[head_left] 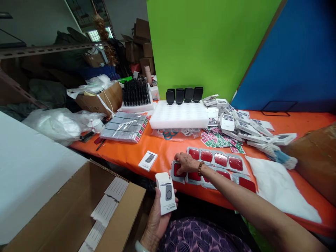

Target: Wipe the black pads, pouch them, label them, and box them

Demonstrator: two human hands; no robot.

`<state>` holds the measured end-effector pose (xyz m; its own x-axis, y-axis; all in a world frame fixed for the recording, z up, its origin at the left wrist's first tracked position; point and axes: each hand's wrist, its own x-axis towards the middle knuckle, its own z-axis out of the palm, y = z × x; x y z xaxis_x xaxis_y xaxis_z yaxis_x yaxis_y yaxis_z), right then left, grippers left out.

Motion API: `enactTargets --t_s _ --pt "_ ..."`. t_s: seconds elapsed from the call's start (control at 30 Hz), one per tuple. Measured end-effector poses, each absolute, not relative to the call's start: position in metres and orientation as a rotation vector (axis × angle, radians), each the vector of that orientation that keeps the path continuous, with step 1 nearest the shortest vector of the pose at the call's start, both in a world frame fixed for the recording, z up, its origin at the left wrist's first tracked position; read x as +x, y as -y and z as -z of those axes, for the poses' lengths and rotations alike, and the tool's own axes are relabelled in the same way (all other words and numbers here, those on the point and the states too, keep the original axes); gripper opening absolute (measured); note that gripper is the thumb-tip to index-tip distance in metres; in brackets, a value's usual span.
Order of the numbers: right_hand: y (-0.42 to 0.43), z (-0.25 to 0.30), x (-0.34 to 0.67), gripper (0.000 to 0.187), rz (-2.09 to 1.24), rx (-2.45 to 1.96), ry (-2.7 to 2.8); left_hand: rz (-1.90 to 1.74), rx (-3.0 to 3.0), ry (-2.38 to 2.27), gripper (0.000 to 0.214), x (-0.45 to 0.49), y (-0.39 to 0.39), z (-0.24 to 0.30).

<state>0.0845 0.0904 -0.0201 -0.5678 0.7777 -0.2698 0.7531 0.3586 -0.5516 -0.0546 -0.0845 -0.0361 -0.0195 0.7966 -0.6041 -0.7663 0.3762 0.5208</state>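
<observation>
My left hand [158, 210] is closed around a small white box [167, 196] printed with a grey device and the word MAGNETIC. The box's top flap stands up. Over the orange table, my right hand [187, 163] has its thumb and fingers on a red-faced pad in a grey wrapper [179, 171], at the left end of the front row. More such red pads [221, 159] lie in two rows to the right, partly covered by my right forearm. A similar white printed box [148, 160] lies flat on the table, left of my right hand.
An open carton [60, 203] with white boxes inside stands at lower left. Behind the pads sit a white foam block [183, 115] with black stands, a heap of white boxes [243, 126] and scattered cards [214, 139]. A white padded bag [280, 189] lies at right.
</observation>
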Motion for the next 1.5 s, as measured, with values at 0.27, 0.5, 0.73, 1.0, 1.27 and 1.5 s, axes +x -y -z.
enactTargets --t_s 0.27,0.5,0.73,1.0,1.27,1.5 --pt "-0.09 0.019 0.091 0.021 -1.387 -1.16 2.301 -1.27 0.023 -0.993 0.066 -0.059 0.086 0.038" --pt "-0.073 0.001 0.122 0.025 -1.665 -0.99 1.729 -1.242 0.096 -0.972 0.064 -0.056 0.085 0.033" --pt "-0.049 -0.063 0.157 0.017 -1.283 -1.202 2.254 -1.008 0.345 -1.017 0.06 -0.036 0.084 0.026" --pt "-0.033 -0.068 0.152 0.023 -0.963 -1.31 2.493 -0.81 0.518 -0.899 0.058 -0.018 0.082 0.02" --pt "-0.015 -0.052 0.148 0.015 -1.181 -1.134 2.053 -0.813 0.352 -0.687 0.069 -0.016 0.085 0.038" --pt "0.003 -0.021 0.154 0.018 -1.305 -1.126 1.861 -0.776 0.387 -0.642 0.071 -0.011 0.091 0.037"
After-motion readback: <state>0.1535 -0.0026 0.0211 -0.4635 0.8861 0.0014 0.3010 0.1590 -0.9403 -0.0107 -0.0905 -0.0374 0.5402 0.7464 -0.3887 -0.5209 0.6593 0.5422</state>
